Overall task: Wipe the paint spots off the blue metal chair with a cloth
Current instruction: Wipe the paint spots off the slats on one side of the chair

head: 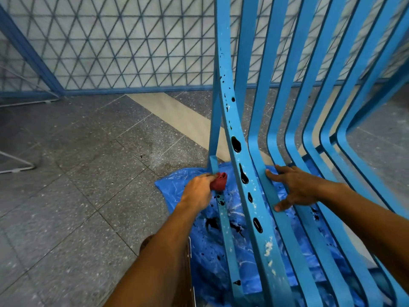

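The blue metal chair (276, 120) fills the right half of the head view, its curved slats running from top to bottom. The leftmost slat carries several black paint spots (236, 144) and white flecks. My left hand (198, 191) is shut on a bunched red cloth (219, 181), which presses against the chair's lower left frame bar. My right hand (295, 188) rests flat with spread fingers on the second and third slats, holding nothing.
A blue plastic sheet (177, 189) spattered with black paint lies on the grey tiled floor (77, 173) under the chair. A blue lattice fence (121, 45) stands behind. A white wire frame (15, 169) sits at the far left.
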`<action>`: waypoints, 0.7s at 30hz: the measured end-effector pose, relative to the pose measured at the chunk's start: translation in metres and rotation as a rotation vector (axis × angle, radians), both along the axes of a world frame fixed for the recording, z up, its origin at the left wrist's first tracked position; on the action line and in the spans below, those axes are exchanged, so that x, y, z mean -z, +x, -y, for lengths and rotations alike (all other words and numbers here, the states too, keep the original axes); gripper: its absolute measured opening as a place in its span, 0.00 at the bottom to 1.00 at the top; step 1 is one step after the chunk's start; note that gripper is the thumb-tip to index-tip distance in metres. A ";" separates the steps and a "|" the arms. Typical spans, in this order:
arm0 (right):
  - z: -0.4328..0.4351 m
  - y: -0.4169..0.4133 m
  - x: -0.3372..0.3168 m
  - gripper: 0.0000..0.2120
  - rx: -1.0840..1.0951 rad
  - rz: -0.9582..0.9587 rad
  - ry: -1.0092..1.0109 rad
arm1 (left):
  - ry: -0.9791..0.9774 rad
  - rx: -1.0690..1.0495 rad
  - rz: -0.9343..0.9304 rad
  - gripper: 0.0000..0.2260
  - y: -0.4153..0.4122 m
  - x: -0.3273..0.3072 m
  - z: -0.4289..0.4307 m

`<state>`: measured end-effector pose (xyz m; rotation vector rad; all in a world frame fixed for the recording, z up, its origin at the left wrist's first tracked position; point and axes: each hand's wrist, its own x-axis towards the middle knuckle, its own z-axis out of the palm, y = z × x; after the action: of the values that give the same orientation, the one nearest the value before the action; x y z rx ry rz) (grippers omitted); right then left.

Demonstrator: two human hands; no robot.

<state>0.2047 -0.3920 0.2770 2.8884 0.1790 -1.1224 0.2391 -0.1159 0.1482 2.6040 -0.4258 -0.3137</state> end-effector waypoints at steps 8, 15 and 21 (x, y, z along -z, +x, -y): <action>-0.003 0.000 -0.005 0.61 -0.016 -0.034 -0.024 | -0.209 -0.187 -0.106 0.30 0.000 -0.009 -0.001; -0.006 0.003 -0.002 0.61 -0.022 -0.005 -0.021 | -0.123 -0.302 -0.024 0.11 0.032 -0.036 0.028; -0.005 0.002 -0.002 0.61 -0.005 -0.003 -0.008 | -0.009 -0.148 -0.112 0.10 0.019 -0.044 0.035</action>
<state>0.2071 -0.3873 0.2794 2.8780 0.1816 -1.1245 0.2577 -0.1511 0.1918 2.5760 -0.1948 -0.4035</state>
